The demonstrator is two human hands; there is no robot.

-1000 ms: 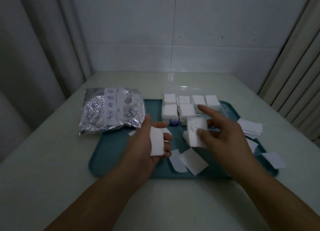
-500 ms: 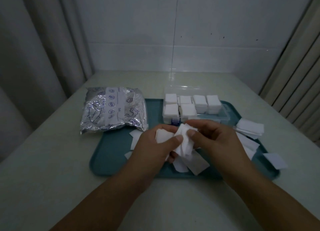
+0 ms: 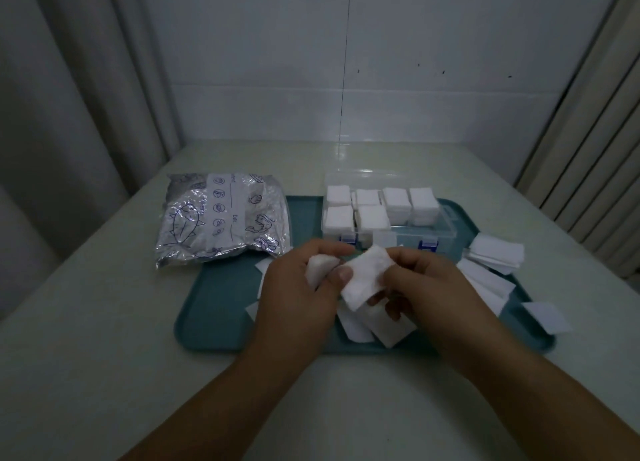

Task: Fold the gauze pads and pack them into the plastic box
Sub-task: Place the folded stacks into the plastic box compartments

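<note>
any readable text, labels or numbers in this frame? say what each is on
"Date": printed sideways beside a line on the silver foil bag.
A second word at the top of the bag's white label strip: cut off, unreadable.
Plastic box, gauze pads, tray: no text visible.

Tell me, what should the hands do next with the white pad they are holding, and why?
Probably fold it in half. Both the left hand and the right hand pinch the gauze pad, which looks bigger than the folded stacks in the plastic box.
</note>
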